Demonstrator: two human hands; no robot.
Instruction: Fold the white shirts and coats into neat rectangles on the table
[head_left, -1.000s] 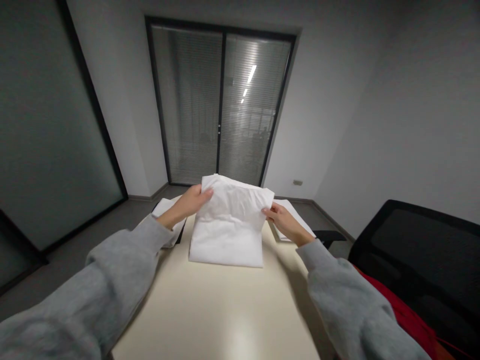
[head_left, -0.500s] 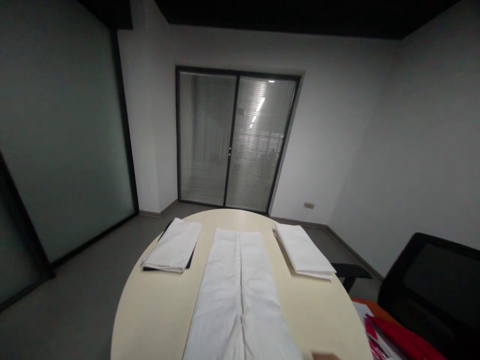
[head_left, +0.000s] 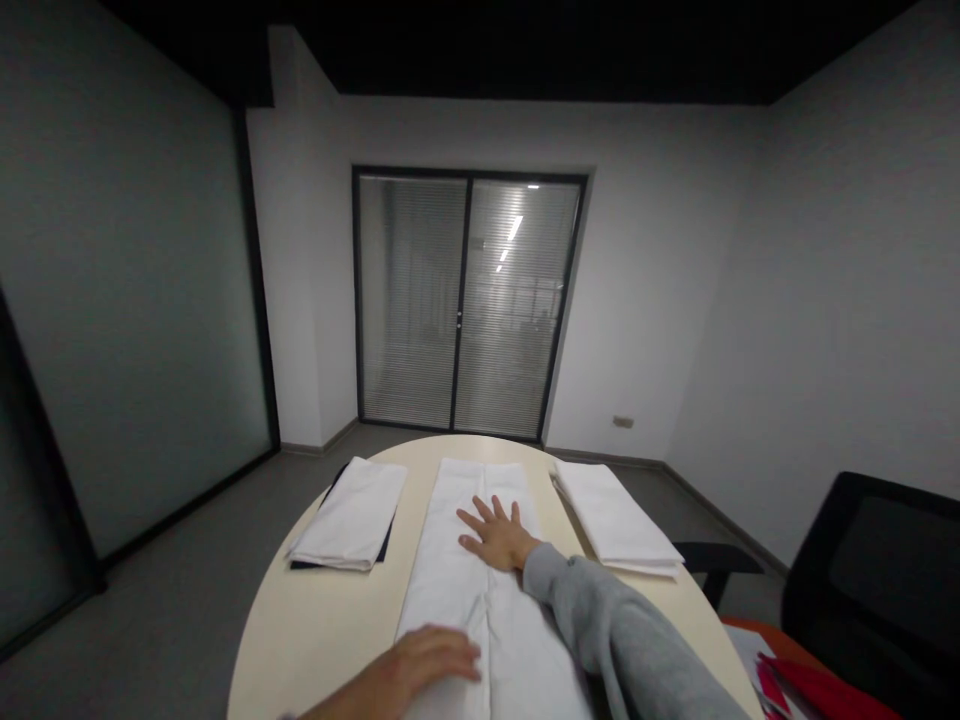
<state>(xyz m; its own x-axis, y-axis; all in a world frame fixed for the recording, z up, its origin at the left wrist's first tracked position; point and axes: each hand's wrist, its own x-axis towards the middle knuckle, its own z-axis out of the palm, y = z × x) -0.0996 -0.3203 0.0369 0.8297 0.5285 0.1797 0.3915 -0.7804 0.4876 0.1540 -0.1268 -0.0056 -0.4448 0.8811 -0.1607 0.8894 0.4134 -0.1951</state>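
A pair of white trousers lies lengthwise down the middle of the table, its two legs side by side and pointing to the far edge. Flat on the upper part of the legs rests my right hand, palm down with fingers spread. Closer to me, my left hand lies low over the left side of the trousers, fingers stretched toward the centre seam and slightly blurred. Neither hand grips the cloth. The near end of the trousers runs out of the frame at the bottom.
A folded white cloth lies over a dark one on the left of the round table. Another folded white cloth sits at the right edge. Beyond it stands a black office chair, with a red item nearby.
Both hands have come into view from below and now rest over the trousers, the right one reaching farther forward. The view has tilted up slightly.
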